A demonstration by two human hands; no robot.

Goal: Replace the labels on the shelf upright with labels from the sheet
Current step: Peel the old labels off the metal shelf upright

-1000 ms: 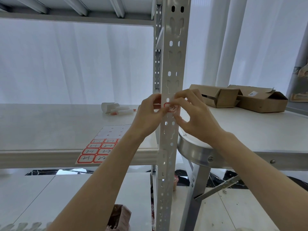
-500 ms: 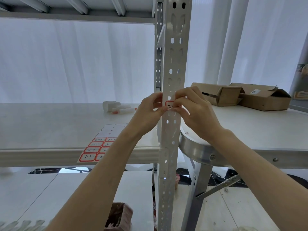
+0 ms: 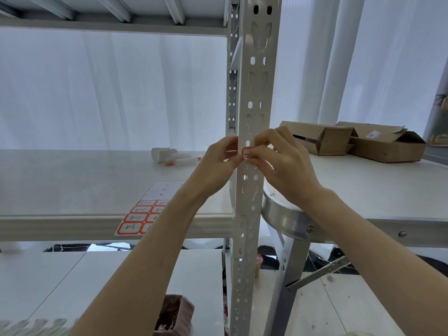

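Storeroom or stockroom, bare metal shelving with a slotted upright (image 3: 257, 98), pale shelf boards (image 3: 72, 180), flattened cardboard boxes (image 3: 351, 139) on a table — white curtains (image 3: 121, 93) behind

Both hands at shelf upright (image 3: 257, 98). Right hand (image 3: 283, 166) and left hand (image 3: 218, 163) pinch a red-bordered label (image 3: 246, 154) against it. Label sheet (image 3: 145, 212) overhangs shelf (image 3: 72, 187) front edge.

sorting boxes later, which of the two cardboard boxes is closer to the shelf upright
The left cardboard box, lying next to the shelf upright; the other box sits farther right.
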